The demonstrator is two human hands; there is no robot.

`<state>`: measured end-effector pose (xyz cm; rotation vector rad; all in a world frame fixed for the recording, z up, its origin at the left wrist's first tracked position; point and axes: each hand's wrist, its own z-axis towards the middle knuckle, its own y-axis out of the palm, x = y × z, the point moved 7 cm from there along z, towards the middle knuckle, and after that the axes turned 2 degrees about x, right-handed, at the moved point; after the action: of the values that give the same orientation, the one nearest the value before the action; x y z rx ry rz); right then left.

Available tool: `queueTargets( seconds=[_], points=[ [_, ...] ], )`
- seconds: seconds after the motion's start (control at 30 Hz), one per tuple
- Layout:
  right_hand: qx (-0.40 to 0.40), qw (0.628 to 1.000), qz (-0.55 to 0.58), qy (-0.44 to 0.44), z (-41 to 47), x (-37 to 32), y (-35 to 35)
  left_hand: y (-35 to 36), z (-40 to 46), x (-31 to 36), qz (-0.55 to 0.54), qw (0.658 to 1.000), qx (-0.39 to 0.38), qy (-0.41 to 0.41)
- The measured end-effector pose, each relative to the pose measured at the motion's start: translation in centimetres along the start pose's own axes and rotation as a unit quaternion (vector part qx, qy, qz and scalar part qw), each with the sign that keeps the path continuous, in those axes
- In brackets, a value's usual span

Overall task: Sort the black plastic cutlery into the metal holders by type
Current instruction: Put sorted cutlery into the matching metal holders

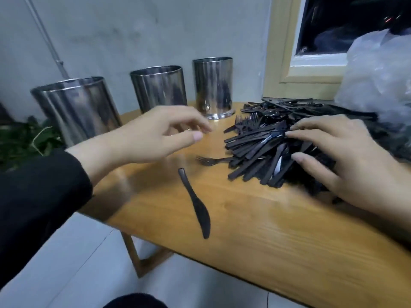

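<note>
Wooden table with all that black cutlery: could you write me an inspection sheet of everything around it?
Surface: wooden table.
Job's things: cutlery pile; loose knife; loose fork; three metal holders, contents unseen.
Clutter: plastic bag.
Hands: left hand open above the table, holding nothing; right hand spread on the pile.
Cables: nothing seen.
Surroundings: grey wall, window frame, plant.
</note>
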<state>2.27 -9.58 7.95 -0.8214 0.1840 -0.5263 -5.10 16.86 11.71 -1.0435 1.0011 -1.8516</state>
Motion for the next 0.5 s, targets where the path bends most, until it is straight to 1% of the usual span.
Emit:
queueTargets(
  seconds=[0.07, 0.13, 0.17, 0.27, 0.33, 0.4, 0.5],
  points=[
    [-0.026, 0.999, 0.017, -0.032, 0.3, -2.3, 1.3, 1.7, -3.8, -1.9, 0.012, 0.996, -0.088, -0.011],
    [-0.060, 0.997, 0.036, -0.033, 0.6, -3.3, 2.6, 4.1, -6.4, -2.5, 0.031, 0.986, -0.164, -0.005],
    [-0.075, 0.996, 0.043, -0.031, 0.8, -3.5, 3.2, 5.0, -7.0, -2.5, 0.034, 0.984, -0.172, 0.004],
    [-0.092, 0.994, 0.052, -0.022, 1.0, -3.2, 4.0, 6.0, -6.7, -2.0, 0.032, 0.992, -0.113, 0.040],
    [-0.092, 0.994, 0.051, -0.013, 0.9, -2.8, 4.0, 6.3, -6.1, -1.8, 0.023, 0.994, -0.092, 0.051],
    [-0.089, 0.995, 0.050, -0.005, 0.8, -2.5, 3.8, 6.6, -5.4, -1.4, 0.025, 0.992, -0.103, 0.067],
    [-0.087, 0.994, 0.056, 0.018, 0.6, -1.9, 3.5, 7.2, -4.3, -1.2, 0.074, 0.982, -0.168, 0.050]
  ],
)
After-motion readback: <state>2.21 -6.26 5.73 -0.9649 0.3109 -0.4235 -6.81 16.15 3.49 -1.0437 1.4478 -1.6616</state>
